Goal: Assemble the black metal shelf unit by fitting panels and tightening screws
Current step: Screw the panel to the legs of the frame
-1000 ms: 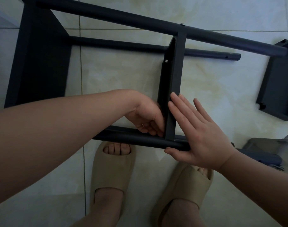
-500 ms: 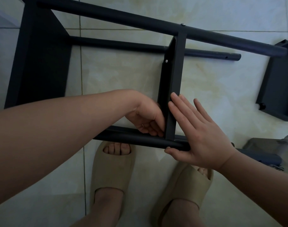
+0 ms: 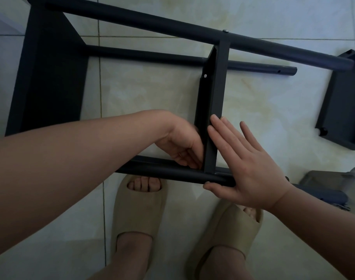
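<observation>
The black metal shelf unit lies on its side on the tile floor. Its middle panel spans from the far tube to the near tube. My left hand reaches into the inner corner where this panel meets the near tube, with its fingers curled there. Whatever the fingertips hold is hidden. My right hand lies flat with straight fingers against the panel's right side, its thumb under the near tube. A screw head shows at the panel's far joint.
A wide black end panel closes the frame at left, and a lower tube runs behind. A loose black panel lies on the floor at right, a grey object below it. My slippered feet stand just under the near tube.
My left hand's fingers have shifted slightly at the corner joint. My right hand and the frame have stayed where they were.
</observation>
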`<state>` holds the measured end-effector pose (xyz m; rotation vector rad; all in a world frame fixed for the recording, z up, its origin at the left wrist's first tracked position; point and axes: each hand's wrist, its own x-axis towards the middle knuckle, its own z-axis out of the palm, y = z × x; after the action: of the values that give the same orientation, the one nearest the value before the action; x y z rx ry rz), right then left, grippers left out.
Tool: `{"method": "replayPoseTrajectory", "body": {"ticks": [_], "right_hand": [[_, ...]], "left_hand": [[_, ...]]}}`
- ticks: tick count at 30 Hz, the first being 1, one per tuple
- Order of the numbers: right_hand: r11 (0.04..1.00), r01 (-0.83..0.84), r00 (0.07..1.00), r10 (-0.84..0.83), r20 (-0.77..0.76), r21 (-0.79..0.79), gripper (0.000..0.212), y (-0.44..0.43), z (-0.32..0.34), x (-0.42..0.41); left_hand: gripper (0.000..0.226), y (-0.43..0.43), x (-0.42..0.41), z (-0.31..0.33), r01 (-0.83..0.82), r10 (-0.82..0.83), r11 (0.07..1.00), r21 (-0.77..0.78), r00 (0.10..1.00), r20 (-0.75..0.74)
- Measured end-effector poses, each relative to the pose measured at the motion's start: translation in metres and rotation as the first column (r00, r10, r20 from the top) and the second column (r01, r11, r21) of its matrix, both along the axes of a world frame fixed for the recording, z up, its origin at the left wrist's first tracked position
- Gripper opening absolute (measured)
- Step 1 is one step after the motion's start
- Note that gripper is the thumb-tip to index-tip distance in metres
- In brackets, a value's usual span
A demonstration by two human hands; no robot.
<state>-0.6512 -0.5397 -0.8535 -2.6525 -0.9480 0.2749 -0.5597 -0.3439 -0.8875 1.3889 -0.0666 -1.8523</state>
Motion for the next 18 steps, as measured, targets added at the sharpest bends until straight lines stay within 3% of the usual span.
{"method": "replayPoseTrajectory", "body": {"ticks": [18], "right_hand": [[0.999,-0.038,0.999,0.039,0.028,-0.027,0.099,-0.009,0.001,0.014]], "left_hand": [[0.011,-0.006,0.004,0.003,-0.035,0.035,0.999,-0.019,0.999,-0.004]]}}
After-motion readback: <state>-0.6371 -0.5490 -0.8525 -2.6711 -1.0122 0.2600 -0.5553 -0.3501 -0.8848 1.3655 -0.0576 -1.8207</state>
